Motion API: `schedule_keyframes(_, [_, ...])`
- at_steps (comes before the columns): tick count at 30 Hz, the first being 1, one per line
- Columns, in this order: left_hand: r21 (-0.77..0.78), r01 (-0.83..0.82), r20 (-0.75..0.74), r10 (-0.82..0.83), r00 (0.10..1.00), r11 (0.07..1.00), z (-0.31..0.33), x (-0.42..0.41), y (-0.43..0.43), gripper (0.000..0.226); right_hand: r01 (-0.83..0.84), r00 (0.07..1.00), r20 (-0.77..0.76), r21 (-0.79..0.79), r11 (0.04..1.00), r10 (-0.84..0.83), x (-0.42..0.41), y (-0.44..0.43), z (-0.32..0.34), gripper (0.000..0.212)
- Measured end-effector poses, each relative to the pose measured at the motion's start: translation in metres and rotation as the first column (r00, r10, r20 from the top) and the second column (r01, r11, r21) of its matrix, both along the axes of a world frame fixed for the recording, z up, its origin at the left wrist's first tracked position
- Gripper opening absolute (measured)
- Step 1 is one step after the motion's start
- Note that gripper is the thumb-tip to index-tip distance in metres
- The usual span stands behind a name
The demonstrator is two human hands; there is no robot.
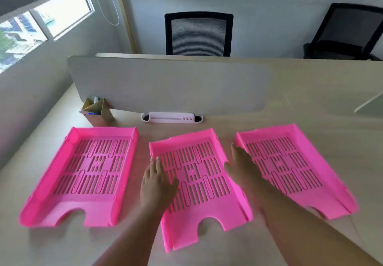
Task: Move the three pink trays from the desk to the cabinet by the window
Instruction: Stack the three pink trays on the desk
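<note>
Three pink slotted trays lie side by side on the light wooden desk (62, 249): a left tray (83, 174), a middle tray (199, 185) and a right tray (294, 166). My left hand (156, 183) rests flat over the middle tray's left wall, fingers apart. My right hand (244, 166) lies in the gap between the middle and right trays, at the middle tray's right wall, fingers extended. Neither hand has closed on a tray. The cabinet is out of view.
A grey divider panel (165, 83) stands behind the trays, with a white cable slot (172, 117) at its foot. A paper pen holder (97, 110) sits at the back left. Two black mesh chairs (198, 35) stand beyond the desk. A window (41, 21) is at the upper left.
</note>
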State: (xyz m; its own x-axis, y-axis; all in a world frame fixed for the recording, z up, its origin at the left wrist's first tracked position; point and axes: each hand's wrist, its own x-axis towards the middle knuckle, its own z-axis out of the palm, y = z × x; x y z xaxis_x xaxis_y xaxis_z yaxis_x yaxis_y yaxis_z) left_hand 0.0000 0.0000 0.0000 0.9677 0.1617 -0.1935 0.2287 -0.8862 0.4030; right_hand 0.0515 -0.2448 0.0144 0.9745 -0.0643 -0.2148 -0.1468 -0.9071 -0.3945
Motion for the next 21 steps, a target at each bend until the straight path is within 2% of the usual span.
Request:
schedule_keyframes(2, [-0.065, -0.100, -0.046, 0.097, 0.994, 0.993, -0.010, -0.004, -0.004, 0.084, 0.017, 0.997, -0.073, 0.073, 0.997, -0.011, 0.000, -0.003, -0.012, 0.071])
schedule_keyframes(4, [-0.115, -0.209, -0.091, 0.199, 0.976, 0.971, -0.029, -0.012, -0.004, 0.068, 0.052, 0.987, -0.160, 0.118, 0.992, -0.033, -0.005, -0.004, -0.027, 0.070])
schedule_keyframes(7, [-0.285, -0.412, -0.162, 0.380, 0.911, 0.866, -0.035, -0.012, -0.005, 0.030, 0.124, 0.969, -0.228, 0.126, 0.984, -0.093, -0.006, -0.002, -0.038, 0.061])
schedule_keyframes(9, [-0.311, -0.476, -0.194, 0.436, 0.879, 0.822, -0.029, -0.007, -0.004, 0.028, 0.152, 0.966, -0.228, 0.107, 0.983, -0.125, -0.007, -0.002, -0.042, 0.053])
schedule_keyframes(15, [-0.242, -0.395, -0.135, 0.372, 0.918, 0.886, -0.025, 0.021, 0.020, 0.043, 0.219, 0.962, -0.193, 0.139, 0.966, -0.190, -0.005, 0.012, -0.053, 0.044])
schedule_keyframes(21, [-0.262, -0.315, -0.135, 0.289, 0.948, 0.912, -0.029, 0.046, 0.044, 0.048, 0.269, 0.952, -0.198, 0.163, 0.949, -0.235, -0.013, 0.029, -0.056, 0.037])
